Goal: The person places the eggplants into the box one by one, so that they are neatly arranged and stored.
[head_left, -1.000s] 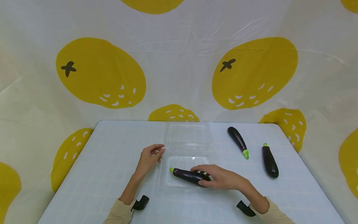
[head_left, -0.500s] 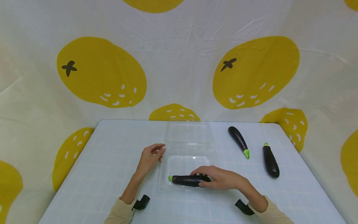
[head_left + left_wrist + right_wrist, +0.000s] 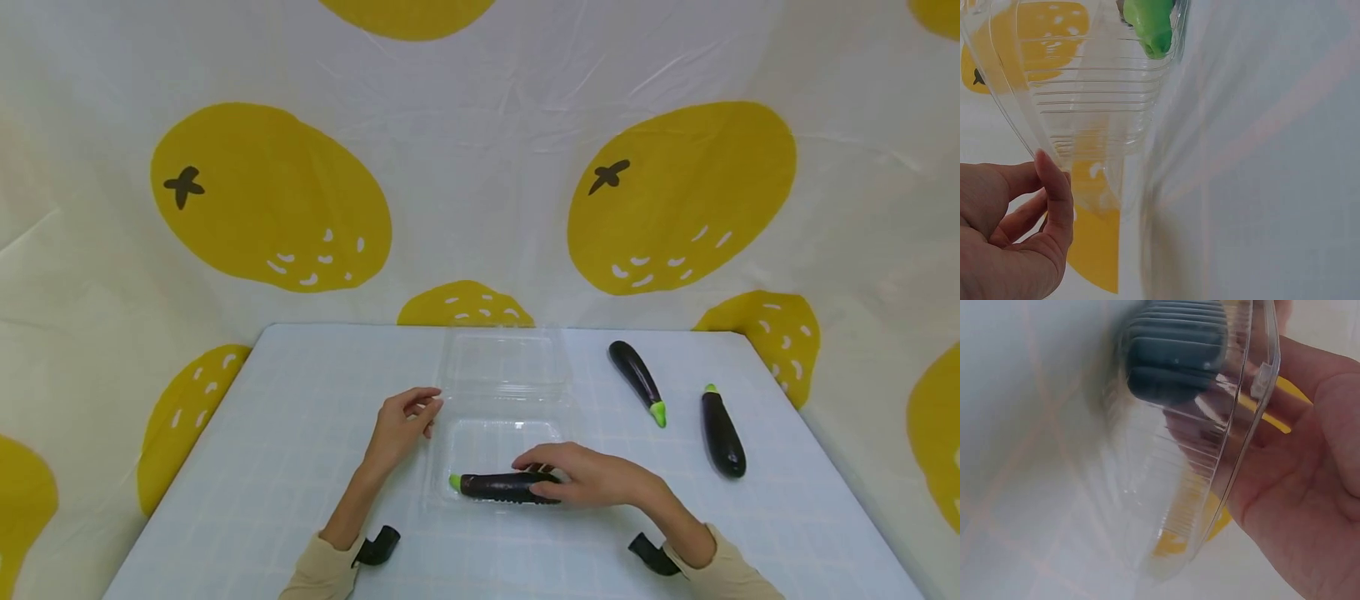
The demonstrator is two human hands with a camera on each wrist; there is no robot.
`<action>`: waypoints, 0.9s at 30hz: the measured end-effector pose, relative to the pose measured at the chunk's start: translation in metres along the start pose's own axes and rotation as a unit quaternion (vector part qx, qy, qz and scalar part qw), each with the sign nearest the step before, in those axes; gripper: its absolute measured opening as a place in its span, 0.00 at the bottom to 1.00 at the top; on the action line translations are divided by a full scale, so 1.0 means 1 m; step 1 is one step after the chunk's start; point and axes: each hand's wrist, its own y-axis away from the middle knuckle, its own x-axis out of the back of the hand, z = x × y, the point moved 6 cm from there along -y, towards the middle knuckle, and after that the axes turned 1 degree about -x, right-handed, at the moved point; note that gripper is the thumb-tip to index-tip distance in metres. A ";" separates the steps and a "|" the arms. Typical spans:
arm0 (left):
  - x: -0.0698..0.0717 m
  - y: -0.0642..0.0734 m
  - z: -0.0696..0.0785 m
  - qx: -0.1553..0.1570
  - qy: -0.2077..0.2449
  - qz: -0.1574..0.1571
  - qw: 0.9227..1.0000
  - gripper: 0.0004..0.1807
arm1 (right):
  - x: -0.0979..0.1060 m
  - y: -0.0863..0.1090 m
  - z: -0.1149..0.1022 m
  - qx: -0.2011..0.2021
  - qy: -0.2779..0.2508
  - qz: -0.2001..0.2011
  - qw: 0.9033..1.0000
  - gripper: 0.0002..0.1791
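Observation:
An eggplant [image 3: 495, 487] with a green stem end lies along the front side of a clear plastic clamshell container [image 3: 480, 433], whose lid is folded back. My right hand [image 3: 592, 475] reaches over the container's right rim, thumb and fingers around the eggplant's thick end. Through the clear wall in the right wrist view, that dark end [image 3: 1172, 359] shows beside the fingers. My left hand [image 3: 401, 429] pinches the container's left rim near the hinge between thumb and finger. The left wrist view shows the green stem end [image 3: 1150, 25] inside the tray.
Two more eggplants lie on the table to the right: one [image 3: 636, 379] farther back and one [image 3: 723, 433] nearer the right edge. The open lid [image 3: 504, 358] extends toward the back edge. A fruit-print cloth [image 3: 480, 208] hangs behind the table.
The eggplant's stem end has swung toward me, so the eggplant turned from slanting to parallel with the container's front side. The right hand stays around it; the left hand has barely moved.

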 end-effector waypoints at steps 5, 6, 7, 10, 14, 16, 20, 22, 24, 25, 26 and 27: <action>0.001 0.000 -0.002 0.011 -0.005 0.002 1.000 0.16 | 0.007 0.005 0.002 -0.007 -0.009 0.023 1.000 0.20; 0.001 0.001 -0.002 0.012 -0.005 0.002 1.000 0.16 | 0.009 0.005 0.002 -0.007 -0.009 0.029 1.000 0.20; 0.001 0.001 -0.002 0.012 -0.005 0.002 1.000 0.16 | 0.011 0.006 0.003 -0.006 -0.009 0.036 0.999 0.20; 0.002 0.001 -0.002 0.014 -0.005 0.002 1.000 0.15 | 0.016 0.009 0.007 -0.004 -0.015 0.055 0.998 0.20; 0.002 0.001 -0.002 0.013 -0.004 0.001 1.000 0.15 | 0.024 0.015 0.009 0.014 -0.010 0.095 0.995 0.20; 0.001 0.001 -0.002 0.009 -0.002 0.001 1.000 0.15 | 0.028 0.018 0.011 0.021 0.000 0.118 0.993 0.20; 0.001 0.000 -0.001 0.005 -0.002 0.002 1.000 0.15 | 0.037 0.024 0.012 0.021 0.023 0.155 0.987 0.19; 0.001 0.000 -0.002 0.006 -0.002 0.001 1.000 0.15 | 0.041 0.027 0.013 0.011 0.033 0.168 0.985 0.19; 0.001 0.000 -0.002 0.008 -0.003 0.001 1.000 0.15 | 0.045 0.030 0.015 0.001 0.040 0.177 0.983 0.19; 0.000 0.000 -0.002 0.009 -0.003 0.000 1.000 0.15 | 0.047 0.031 0.017 -0.004 0.043 0.181 0.982 0.19; 0.000 0.000 -0.003 0.009 -0.003 0.000 1.000 0.15 | 0.048 0.033 0.018 -0.009 0.046 0.186 0.981 0.19; 0.000 0.000 -0.002 0.009 -0.003 0.000 1.000 0.15 | 0.050 0.034 0.019 -0.014 0.047 0.191 0.980 0.19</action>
